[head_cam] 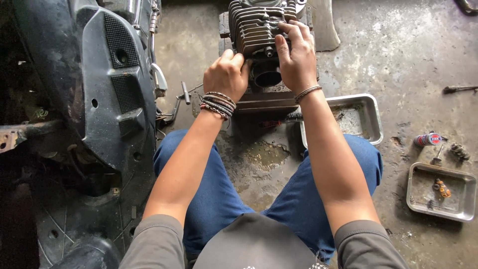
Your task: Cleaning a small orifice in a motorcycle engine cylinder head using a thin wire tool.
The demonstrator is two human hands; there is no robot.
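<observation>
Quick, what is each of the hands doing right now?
Left hand: closed, fingers curled against the lower side of the finned engine cylinder.
Right hand: gripping the engine cylinder's right side, fingers spread over the fins.

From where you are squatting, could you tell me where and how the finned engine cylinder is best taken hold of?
Probably by its two finned flanks, one hand from each side. The finned engine cylinder stands on a block, its round bore facing you; the left hand and right hand already flank it, and the ribs give fingers purchase.
</observation>
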